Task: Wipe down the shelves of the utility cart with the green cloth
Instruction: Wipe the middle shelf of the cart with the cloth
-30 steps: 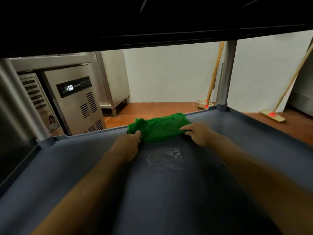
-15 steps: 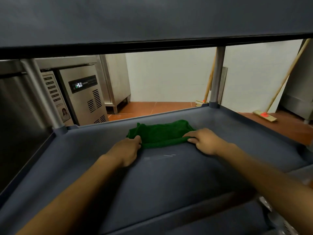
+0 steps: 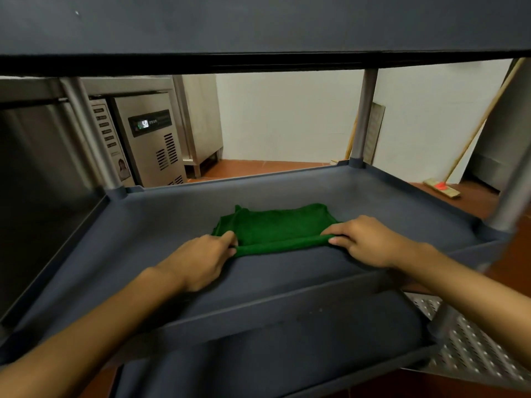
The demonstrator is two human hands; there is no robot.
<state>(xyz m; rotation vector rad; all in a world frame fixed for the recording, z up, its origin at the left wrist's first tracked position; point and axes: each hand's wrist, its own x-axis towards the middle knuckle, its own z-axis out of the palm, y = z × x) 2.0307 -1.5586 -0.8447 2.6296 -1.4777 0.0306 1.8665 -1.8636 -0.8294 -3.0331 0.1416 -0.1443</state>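
The green cloth lies folded flat on the grey middle shelf of the utility cart. My left hand pinches the cloth's near left corner. My right hand pinches its near right corner, so both hands hold the cloth's front edge against the shelf. The upper shelf overhangs the top of the view. A lower shelf shows beneath the middle one's front rim.
Metal posts stand at the shelf's corners. A steel refrigerator with a lit display stands behind left. Brooms lean on the white wall at the right. A perforated metal plate lies on the tiled floor at lower right.
Both hands have drawn the cloth toward me from the far rim to the shelf's middle. The view has pulled back, so the front rim and lower shelf now show.
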